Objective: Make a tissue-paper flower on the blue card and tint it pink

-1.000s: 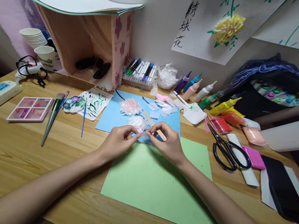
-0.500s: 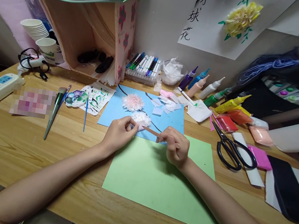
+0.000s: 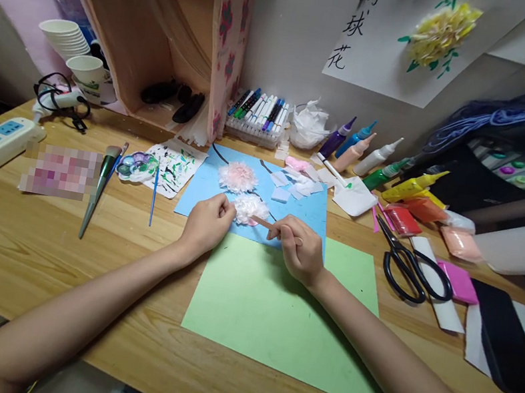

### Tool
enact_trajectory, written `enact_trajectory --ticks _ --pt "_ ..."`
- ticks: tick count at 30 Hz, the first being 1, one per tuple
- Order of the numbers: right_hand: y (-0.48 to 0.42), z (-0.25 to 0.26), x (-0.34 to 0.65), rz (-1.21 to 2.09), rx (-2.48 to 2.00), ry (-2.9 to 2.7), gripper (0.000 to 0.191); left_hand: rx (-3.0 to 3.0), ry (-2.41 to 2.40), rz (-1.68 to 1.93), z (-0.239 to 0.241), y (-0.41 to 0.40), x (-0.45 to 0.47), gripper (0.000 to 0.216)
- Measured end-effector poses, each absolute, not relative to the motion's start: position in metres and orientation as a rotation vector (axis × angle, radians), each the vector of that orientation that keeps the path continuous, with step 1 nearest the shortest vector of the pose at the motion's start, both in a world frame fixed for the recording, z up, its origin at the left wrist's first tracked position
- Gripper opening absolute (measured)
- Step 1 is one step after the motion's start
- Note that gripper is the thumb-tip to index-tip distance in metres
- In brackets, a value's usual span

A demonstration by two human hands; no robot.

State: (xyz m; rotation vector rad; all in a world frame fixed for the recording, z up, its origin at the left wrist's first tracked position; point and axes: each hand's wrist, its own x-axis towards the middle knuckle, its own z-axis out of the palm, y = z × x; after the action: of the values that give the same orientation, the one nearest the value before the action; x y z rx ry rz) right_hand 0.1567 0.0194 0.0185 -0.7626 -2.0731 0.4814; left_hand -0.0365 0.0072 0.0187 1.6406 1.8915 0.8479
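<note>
Your right hand [image 3: 301,249] grasps a flat brown stick [image 3: 262,223], its tip at the near edge of the white flower [image 3: 250,206] on the blue sheet [image 3: 311,222]. Your left hand [image 3: 207,219] is curled just left of this flower; whether it grips anything cannot be told. A pink flower [image 3: 238,177] lies far-left of the white one, paper pieces [image 3: 280,195] far-right.

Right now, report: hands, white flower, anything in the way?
Right hand grips craft stick, tip at white flower. Left hand beside flower, grip unclear. Paper scraps beyond, clear of stick.
</note>
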Motion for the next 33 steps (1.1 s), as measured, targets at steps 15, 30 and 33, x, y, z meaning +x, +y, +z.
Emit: enact_trajectory --ticks 15,30,33 --pt "0.085 0.076 0.087 0.649 -0.875 -2.366 0.055 1.679 1.897 0.759 0.018 0.010 -0.038 0.021" --pt "0.064 0.061 0.130 0.862 -0.891 -2.120 0.051 1.671 1.863 0.753 0.019 0.010 -0.038 0.022" --pt "0.066 0.061 0.123 0.821 -0.895 -2.168 0.053 1.676 1.860 0.752 0.020 0.010 -0.038 0.021"
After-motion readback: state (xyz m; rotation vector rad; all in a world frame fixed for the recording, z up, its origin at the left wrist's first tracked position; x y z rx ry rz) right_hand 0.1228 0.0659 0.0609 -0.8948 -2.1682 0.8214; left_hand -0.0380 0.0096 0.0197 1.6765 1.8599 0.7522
